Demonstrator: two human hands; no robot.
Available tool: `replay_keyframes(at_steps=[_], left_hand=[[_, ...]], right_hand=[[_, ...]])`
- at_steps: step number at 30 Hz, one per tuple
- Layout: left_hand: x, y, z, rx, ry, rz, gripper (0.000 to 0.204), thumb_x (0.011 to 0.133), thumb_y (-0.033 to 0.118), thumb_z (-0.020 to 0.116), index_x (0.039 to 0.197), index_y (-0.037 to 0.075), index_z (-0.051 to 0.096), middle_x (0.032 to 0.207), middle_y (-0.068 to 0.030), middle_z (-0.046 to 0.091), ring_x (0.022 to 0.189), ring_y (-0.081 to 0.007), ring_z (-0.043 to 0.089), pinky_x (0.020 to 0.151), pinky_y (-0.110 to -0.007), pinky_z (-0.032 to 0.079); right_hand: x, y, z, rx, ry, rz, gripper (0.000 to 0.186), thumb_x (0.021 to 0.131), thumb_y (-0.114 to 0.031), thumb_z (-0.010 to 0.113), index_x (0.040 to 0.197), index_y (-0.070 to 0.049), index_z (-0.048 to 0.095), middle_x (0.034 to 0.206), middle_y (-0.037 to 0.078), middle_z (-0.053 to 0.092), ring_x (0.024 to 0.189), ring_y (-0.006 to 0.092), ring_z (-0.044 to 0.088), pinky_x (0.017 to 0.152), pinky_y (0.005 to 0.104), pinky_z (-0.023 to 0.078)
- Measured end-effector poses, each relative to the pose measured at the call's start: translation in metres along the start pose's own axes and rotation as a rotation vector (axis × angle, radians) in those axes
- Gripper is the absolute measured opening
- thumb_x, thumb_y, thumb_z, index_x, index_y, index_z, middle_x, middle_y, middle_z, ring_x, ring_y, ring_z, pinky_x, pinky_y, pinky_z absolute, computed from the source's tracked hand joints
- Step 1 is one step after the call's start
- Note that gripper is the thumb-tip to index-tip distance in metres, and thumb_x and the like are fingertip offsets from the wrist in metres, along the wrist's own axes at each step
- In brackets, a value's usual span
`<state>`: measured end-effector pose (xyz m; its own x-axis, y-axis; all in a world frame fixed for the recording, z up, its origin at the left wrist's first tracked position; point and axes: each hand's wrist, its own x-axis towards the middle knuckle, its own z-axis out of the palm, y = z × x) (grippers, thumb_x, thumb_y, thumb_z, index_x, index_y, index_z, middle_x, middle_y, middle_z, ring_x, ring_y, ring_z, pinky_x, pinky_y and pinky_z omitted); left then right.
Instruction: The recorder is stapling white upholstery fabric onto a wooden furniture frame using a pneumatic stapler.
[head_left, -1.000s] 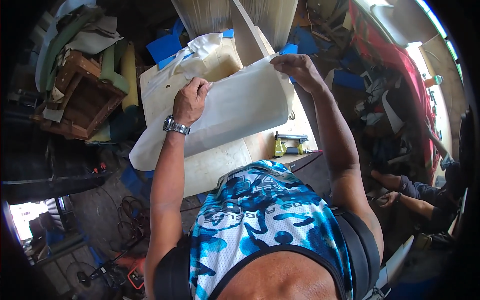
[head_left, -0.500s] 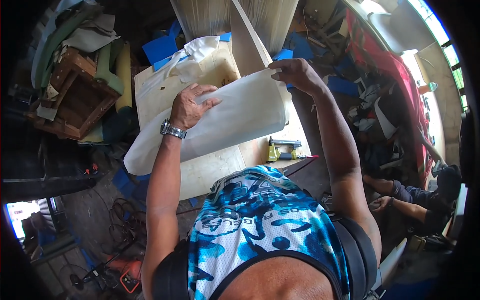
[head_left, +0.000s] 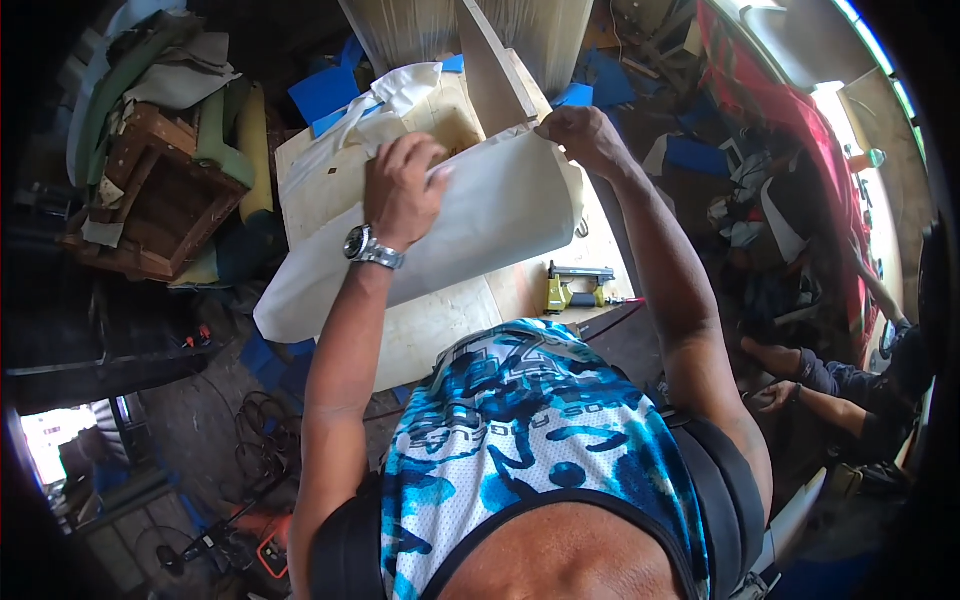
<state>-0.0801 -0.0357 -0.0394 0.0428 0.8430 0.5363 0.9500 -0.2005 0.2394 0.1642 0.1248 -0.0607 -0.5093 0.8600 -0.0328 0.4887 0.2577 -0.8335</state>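
A smooth white sheet of covering material [head_left: 470, 220] lies slantwise across the wooden worktable, its far edge rising to the right. At the sheet's upper right corner my right hand [head_left: 585, 138] is closed, pinching its edge between thumb and fingers. My left hand [head_left: 405, 190], with a metal watch on the wrist, is over the sheet's far edge. Its fingers are loosely bent, apart from the thumb, and a little blurred; nothing shows in them. A green and black staple gun [head_left: 578, 289] rests on the table nearer to me, right of the sheet. What lies under the sheet is hidden.
White scraps [head_left: 405, 92] lie on the far part of the worktable [head_left: 440, 330]. Beyond it stands a thin upright board [head_left: 495, 75]. A stripped chair frame [head_left: 165, 190] is at left, cables [head_left: 255, 440] on the floor. Another person [head_left: 820, 400] sits at right.
My left hand has lifted off the sheet and shifted right, its wrist turning. My right hand has curled tighter at the corner. The view has shifted slightly.
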Motion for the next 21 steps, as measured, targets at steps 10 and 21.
replay_keyframes(at_steps=[10,21], left_hand=[[0.054,0.035,0.066,-0.326,-0.147,-0.12,0.027,0.082,0.031,0.076,0.092,0.007,0.068,0.097,-0.0116,0.069,0.093,-0.0325,0.065,0.085,-0.042,0.05],[0.059,0.016,0.079,-0.514,-0.22,-0.144,0.028,0.081,0.027,0.078,0.084,0.001,0.069,0.088,-0.0129,0.068,0.085,-0.0277,0.065,0.076,-0.036,0.05]], right_hand=[[-0.003,0.005,0.009,0.055,0.131,-0.158,0.025,0.091,-0.023,0.069,0.103,-0.002,0.072,0.087,0.011,0.072,0.08,0.0176,0.068,0.073,0.0319,0.052],[-0.005,0.007,-0.001,0.278,-0.019,-0.137,0.036,0.091,-0.033,0.073,0.107,-0.001,0.071,0.087,0.007,0.069,0.077,0.0125,0.063,0.066,0.0281,0.051]])
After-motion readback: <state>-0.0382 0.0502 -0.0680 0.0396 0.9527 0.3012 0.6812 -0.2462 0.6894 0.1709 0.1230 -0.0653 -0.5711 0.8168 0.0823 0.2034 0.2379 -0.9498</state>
